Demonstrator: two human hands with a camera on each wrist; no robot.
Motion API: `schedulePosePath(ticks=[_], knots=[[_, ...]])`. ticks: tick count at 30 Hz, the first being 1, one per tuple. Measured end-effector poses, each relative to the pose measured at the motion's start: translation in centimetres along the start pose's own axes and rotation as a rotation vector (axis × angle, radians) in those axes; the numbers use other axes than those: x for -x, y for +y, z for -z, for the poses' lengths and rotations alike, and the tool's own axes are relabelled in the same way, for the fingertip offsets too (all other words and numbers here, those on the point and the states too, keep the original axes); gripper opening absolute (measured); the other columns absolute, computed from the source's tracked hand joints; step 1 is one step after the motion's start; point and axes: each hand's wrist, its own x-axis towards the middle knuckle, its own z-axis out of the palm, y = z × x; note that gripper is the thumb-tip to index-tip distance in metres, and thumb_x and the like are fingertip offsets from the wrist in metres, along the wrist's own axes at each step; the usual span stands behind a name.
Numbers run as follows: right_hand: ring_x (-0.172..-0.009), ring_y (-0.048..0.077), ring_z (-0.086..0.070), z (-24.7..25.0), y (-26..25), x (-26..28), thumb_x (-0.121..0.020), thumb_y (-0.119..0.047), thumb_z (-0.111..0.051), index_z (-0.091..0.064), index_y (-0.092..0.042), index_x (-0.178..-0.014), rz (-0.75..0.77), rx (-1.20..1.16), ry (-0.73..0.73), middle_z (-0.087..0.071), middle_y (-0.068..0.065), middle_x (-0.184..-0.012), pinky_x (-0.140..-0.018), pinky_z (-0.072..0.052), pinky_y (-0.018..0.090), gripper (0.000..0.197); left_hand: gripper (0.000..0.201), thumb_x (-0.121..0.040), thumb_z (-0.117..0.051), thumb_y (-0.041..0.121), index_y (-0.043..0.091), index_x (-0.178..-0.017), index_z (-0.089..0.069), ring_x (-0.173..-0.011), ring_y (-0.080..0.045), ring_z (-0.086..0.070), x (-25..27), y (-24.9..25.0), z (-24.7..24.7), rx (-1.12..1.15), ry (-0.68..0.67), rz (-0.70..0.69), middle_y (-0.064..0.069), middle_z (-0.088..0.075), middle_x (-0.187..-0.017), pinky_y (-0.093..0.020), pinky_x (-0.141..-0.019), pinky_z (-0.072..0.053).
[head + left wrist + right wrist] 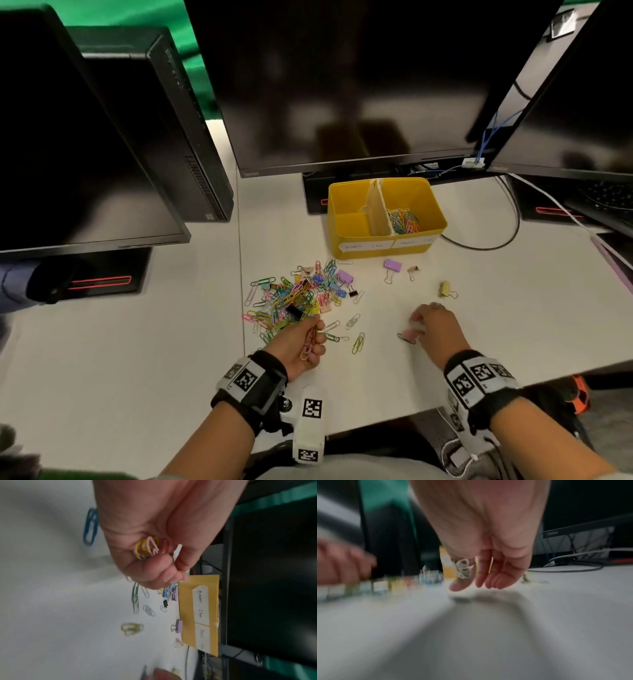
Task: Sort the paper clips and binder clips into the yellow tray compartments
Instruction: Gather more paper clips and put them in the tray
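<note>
Near the table's front edge, our left hand [301, 342] fists a bundle of paper clips [150, 549] while our right hand [436, 329] pinches a pink binder clip [408, 335]; either could spill or land in the yellow tray's [383, 245] wrong compartment.

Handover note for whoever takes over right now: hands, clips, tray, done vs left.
Left hand: grips a bunch of coloured paper clips, just above the desk beside the pile.
Right hand: at a pink binder clip on the desk; the wrist view is blurred, so the grip is unclear.
Yellow tray: right compartment, labelled for paper clips, holds sorted paper clips; left one, labelled Binder Clips, looks empty.
Left: mixed pile, stray paper clips near it, and loose binder clips: purple, a small one beside it, yellow. No binder clips are sorted yet.
</note>
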Motion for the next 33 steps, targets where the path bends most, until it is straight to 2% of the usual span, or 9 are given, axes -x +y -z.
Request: schedulePosePath(ticks=[3,5,7,10,15,19,25,31,33], knots=[[-0.064,-0.002,-0.044,-1.4,1.3,-0.1,-0.084,0.001,-0.057,-0.058,-0.008,-0.083,0.018,0.06,-0.054,-0.052,0.002,-0.082,-0.057,-0.031,0.008,0.009,0.035,-0.098,-0.046,0.035,0.018,-0.067,-0.048,-0.033,-0.004,-0.041,0.2,0.0,0.5,-0.138,0.052,-0.098,0.006,-0.046,-0.047,-0.01,-0.031,-0.028],[-0.071,0.007,-0.05,-2.2,0.9,-0.2,-0.084,0.006,-0.05,-0.06,-0.004,-0.086,0.083,0.11,-0.082,-0.056,0.005,-0.085,-0.062,-0.033,0.009,0.015,0.031,-0.098,-0.046,0.033,0.016,-0.073,-0.052,-0.038,-0.004,-0.046,0.5,0.0,0.5,-0.176,0.06,-0.138,0.004,-0.047,-0.053,-0.011,-0.031,-0.033],[-0.092,0.026,-0.056,-3.0,0.0,0.0,-0.083,0.009,-0.044,-0.059,0.0,-0.1,0.177,0.211,-0.149,-0.059,0.016,-0.102,-0.074,-0.04,0.023,0.024,0.024,-0.099,-0.044,0.026,0.012,-0.085,-0.057,-0.049,-0.006,-0.048,0.8,-0.1,0.5,-0.219,0.071,-0.177,0.001,-0.047,-0.063,-0.01,-0.035,-0.036],[-0.103,0.025,-0.054,-3.4,-1.6,0.7,-0.08,0.011,-0.039,-0.05,-0.005,-0.114,0.315,0.307,-0.265,-0.057,0.015,-0.114,-0.081,-0.039,0.025,0.039,0.019,-0.1,-0.042,0.015,0.01,-0.097,-0.059,-0.054,-0.008,-0.043,0.8,-0.2,-0.1,-0.403,0.114,-0.269,0.0,-0.047,-0.069,-0.011,-0.038,-0.032],[-0.109,0.03,-0.051,-3.4,-3.3,0.6,-0.085,0.007,-0.045,-0.022,-0.014,-0.141,0.448,0.36,-0.255,-0.054,0.017,-0.119,-0.091,-0.041,0.035,0.063,0.026,-0.098,-0.046,0.025,0.013,-0.103,-0.068,-0.095,-0.019,-0.064,0.4,0.0,-2.1,-1.307,0.395,-0.558,-0.001,-0.067,-0.096,-0.022,-0.077,-0.044],[-0.132,0.025,-0.032,-3.7,-4.8,-0.8,-0.083,0.008,-0.049,-0.023,-0.011,-0.142,0.581,0.348,-0.261,-0.032,0.012,-0.144,-0.107,-0.031,0.03,0.067,0.034,-0.094,-0.053,0.037,0.011,-0.114,-0.061,-0.11,-0.026,-0.061,-0.4,0.5,-3.0,-1.802,0.423,-0.429,-0.009,-0.064,-0.117,-0.034,-0.086,-0.049],[-0.114,0.031,-0.047,-3.7,-5.9,-1.9,-0.086,0.005,-0.045,-0.052,-0.001,-0.117,0.678,0.417,-0.307,-0.053,0.019,-0.12,-0.094,-0.04,0.039,0.032,0.031,-0.092,-0.058,0.033,0.007,-0.107,-0.062,-0.105,-0.027,-0.063,-1.2,0.3,-3.3,-1.935,0.406,-0.338,-0.011,-0.064,-0.115,-0.033,-0.083,-0.05],[-0.112,0.035,-0.045,-4.0,-5.6,-1.3,-0.083,0.013,-0.034,-0.043,0.002,-0.12,0.602,0.711,-0.295,-0.048,0.024,-0.122,-0.095,-0.037,0.039,0.04,0.024,-0.097,-0.048,0.02,0.006,-0.11,-0.063,-0.106,-0.029,-0.063,-2.1,-0.5,-3.5,-1.969,0.426,-0.404,-0.012,-0.065,-0.115,-0.036,-0.086,-0.05],[-0.106,0.035,-0.05,-3.6,-5.5,-1.0,-0.08,0.01,-0.046,-0.047,0.009,-0.113,0.599,0.803,-0.226,-0.053,0.027,-0.114,-0.091,-0.04,0.034,0.033,0.022,-0.097,-0.047,0.015,0.006,-0.11,-0.062,-0.104,-0.029,-0.063,-2.4,-0.8,-3.4,-1.982,0.432,-0.436,-0.012,-0.064,-0.114,-0.036,-0.085,-0.05]])
